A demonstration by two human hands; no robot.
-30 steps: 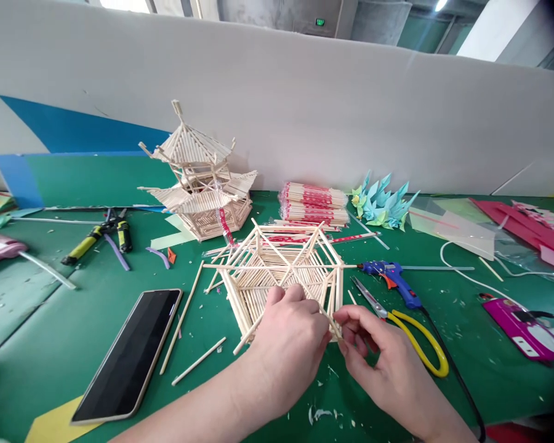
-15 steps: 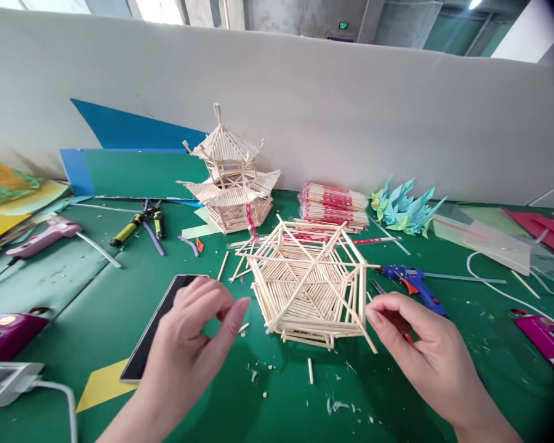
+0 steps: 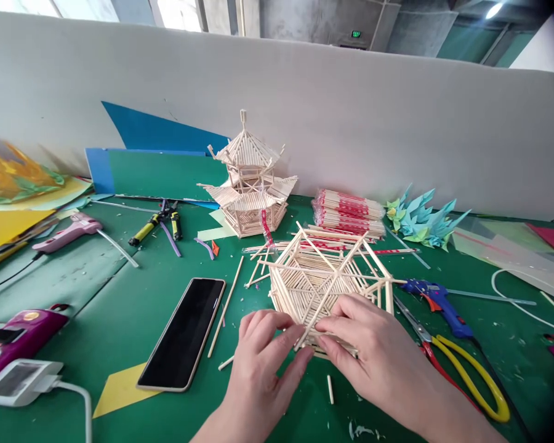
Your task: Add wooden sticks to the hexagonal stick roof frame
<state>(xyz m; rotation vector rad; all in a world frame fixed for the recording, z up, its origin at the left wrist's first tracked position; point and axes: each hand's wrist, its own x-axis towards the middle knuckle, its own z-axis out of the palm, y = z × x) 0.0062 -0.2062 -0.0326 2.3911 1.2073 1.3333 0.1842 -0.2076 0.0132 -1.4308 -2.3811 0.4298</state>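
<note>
A hexagonal frame of thin wooden sticks (image 3: 286,289) stands on the green table, its slatted floor showing beneath sticks that cross above it. At its front corner, my left hand (image 3: 270,360) has thumb and index finger closed about the lower end of a crossing stick. My right hand (image 3: 372,351) pinches at the same front edge, just right of the left fingertips; its fingers and palm hide the frame's front right part. Behind stands a stick pagoda (image 3: 249,184) with two tiers of roof.
A phone (image 3: 182,335) lies left of my hands. Yellow-and-red-handled scissors (image 3: 471,369) and a blue glue gun (image 3: 436,301) lie right. Farther back are bundled sticks (image 3: 348,212), blue paper folds (image 3: 425,215), wire cutters (image 3: 159,224) and a pink glue gun (image 3: 69,235).
My right hand has moved left from the frame's right side to its front corner. My left hand has moved right to meet it there. The view has shifted, uncovering the phone and scissors.
</note>
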